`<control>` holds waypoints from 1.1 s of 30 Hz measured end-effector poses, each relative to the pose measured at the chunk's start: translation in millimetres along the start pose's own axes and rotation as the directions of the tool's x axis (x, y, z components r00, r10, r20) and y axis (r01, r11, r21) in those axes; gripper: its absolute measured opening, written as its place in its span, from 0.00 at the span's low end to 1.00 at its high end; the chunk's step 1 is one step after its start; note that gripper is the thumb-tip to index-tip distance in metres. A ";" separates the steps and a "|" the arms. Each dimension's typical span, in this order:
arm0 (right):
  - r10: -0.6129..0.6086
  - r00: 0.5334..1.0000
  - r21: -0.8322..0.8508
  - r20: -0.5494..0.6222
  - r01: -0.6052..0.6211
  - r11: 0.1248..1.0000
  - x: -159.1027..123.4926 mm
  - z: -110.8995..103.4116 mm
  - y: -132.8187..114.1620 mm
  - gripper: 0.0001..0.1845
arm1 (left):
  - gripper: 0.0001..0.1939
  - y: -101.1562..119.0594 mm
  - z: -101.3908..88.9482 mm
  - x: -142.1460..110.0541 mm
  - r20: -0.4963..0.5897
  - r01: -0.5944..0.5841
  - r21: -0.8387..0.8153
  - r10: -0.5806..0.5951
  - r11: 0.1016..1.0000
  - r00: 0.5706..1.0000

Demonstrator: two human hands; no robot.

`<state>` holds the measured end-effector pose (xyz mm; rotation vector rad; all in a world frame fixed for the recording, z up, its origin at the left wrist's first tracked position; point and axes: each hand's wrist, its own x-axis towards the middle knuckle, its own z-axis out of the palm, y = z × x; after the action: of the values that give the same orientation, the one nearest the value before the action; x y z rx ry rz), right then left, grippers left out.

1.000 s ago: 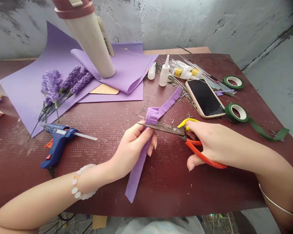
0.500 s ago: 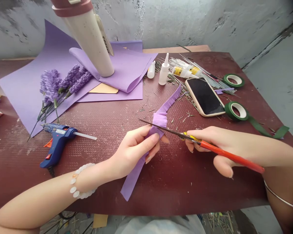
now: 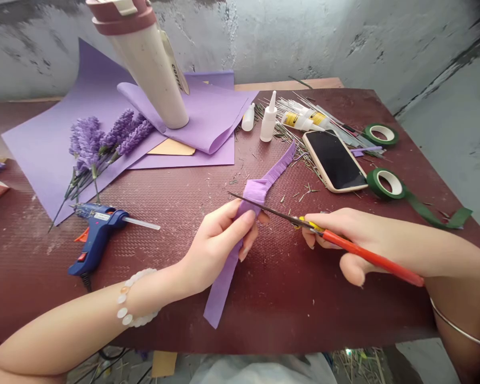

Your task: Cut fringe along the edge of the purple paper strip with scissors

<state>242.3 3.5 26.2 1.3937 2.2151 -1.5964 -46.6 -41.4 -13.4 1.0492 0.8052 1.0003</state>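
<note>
Between thumb and fingers, my left hand (image 3: 220,240) pinches a long purple paper strip (image 3: 222,290). One tail of the strip hangs down toward the table's front edge; the other, fringed with fine cuts, stretches up and away to the right. My right hand (image 3: 340,237) grips scissors (image 3: 370,258) with red-covered and yellow handles. Their dark blades lie across the strip just above my left thumb, tips pointing left. How far the blades are parted is hard to make out. Part of the strip is hidden behind my left fingers.
Purple sheets (image 3: 36,144) lie at the back left under a tumbler (image 3: 152,69) and purple flower stems (image 3: 88,144). A blue glue gun (image 3: 94,240) rests at left. Glue bottles (image 3: 269,120), a phone (image 3: 336,160), wires and green tape rolls (image 3: 386,184) occupy the right.
My left hand and the strip have shifted slightly left. The strip's folded part above the blades now looks tilted. The scissors stay across it, with my right thumb slightly further left.
</note>
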 end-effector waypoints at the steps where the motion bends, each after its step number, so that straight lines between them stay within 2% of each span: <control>1: 0.027 0.999 0.021 0.032 -0.028 0.999 1.2 0.5 -0.7 0.21 | 0.13 0.2 0.5 0.6 -0.037 -0.013 0.011 0.014 1.000 0.999; 3: 0.064 0.997 0.043 0.038 -0.065 0.997 4.7 1.9 -1.7 0.23 | 0.14 1.0 1.5 1.7 -0.103 -0.022 0.043 0.026 0.999 0.994; 5: 0.066 0.997 0.014 -0.038 -0.065 0.998 8.3 3.7 -2.5 0.24 | 0.17 2.1 2.7 3.0 -0.144 -0.022 0.073 0.032 0.997 0.989; 14: 0.019 0.974 -0.224 -0.225 -0.071 0.972 12.5 8.6 -6.6 0.31 | 0.18 4.3 7.3 7.2 -0.152 0.045 0.163 -0.020 0.986 0.988; 21: -0.040 0.972 -0.251 -0.231 -0.020 0.968 10.8 11.2 -5.9 0.33 | 0.17 7.6 6.4 4.8 -0.143 -0.020 0.189 0.048 0.982 0.989; 27: -0.027 0.973 -0.239 -0.228 -0.029 0.971 14.4 14.0 -11.1 0.28 | 0.20 6.6 5.4 5.9 -0.124 0.010 0.201 0.015 0.980 0.992; 33: -0.063 0.966 -0.242 -0.249 0.001 0.970 11.0 12.6 -8.2 0.31 | 0.19 7.8 5.5 4.9 -0.144 0.043 0.165 -0.019 0.985 0.989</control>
<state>224.9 0.1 20.6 1.5729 2.4824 -1.1604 -42.1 -37.2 -4.6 1.1142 1.0338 1.0019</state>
